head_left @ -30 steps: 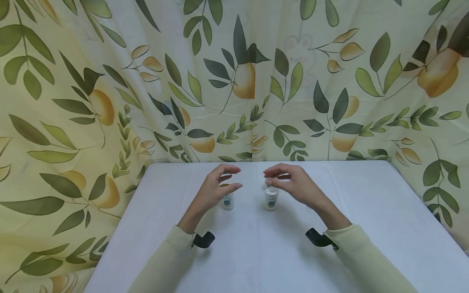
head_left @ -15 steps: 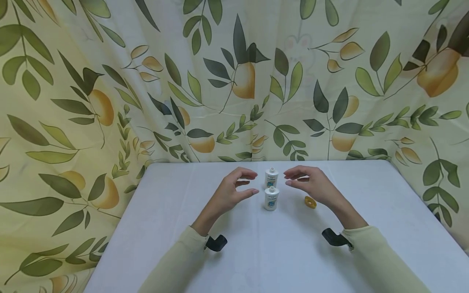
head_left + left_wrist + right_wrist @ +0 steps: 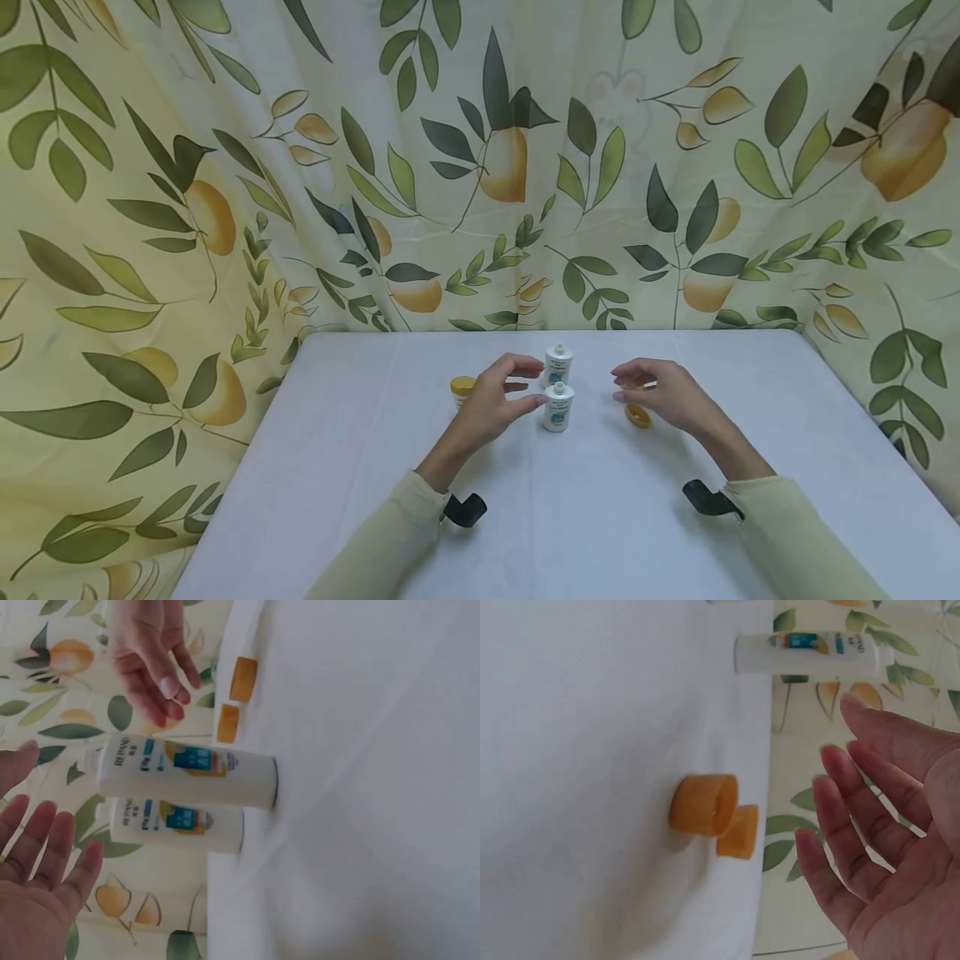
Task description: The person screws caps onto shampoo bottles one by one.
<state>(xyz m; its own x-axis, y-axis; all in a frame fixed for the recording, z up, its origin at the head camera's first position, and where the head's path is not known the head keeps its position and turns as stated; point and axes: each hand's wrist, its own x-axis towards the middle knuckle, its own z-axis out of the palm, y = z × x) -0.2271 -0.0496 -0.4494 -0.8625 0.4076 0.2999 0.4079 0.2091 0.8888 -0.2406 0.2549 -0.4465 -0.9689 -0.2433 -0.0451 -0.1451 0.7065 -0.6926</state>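
Note:
Two white bottles with printed labels and bare, uncapped necks stand one behind the other: the front bottle [image 3: 557, 408] and the rear bottle [image 3: 558, 367]. My left hand [image 3: 495, 400] is just left of them, thumb and fingers apart with nothing between; in the left wrist view a gap separates it from the bottle tops. Farther right, my right hand [image 3: 667, 396] hovers above the orange caps with its fingers loosely bent, holding nothing. The right wrist view shows the nearer cap [image 3: 705, 804] and another cap [image 3: 739, 832] lying on the table.
A yellow-capped bottle [image 3: 462, 387] stands left of the left hand, which hides its lower part. Under everything is a white-covered table [image 3: 570, 517]. A fruit-and-leaf patterned curtain [image 3: 480, 275] hangs along its far edge and sides.
Both hands have shifted right. The right hand has left the two bottles and is now over the caps, while the left hand has come up beside the bottles, uncovering the yellow-capped one.

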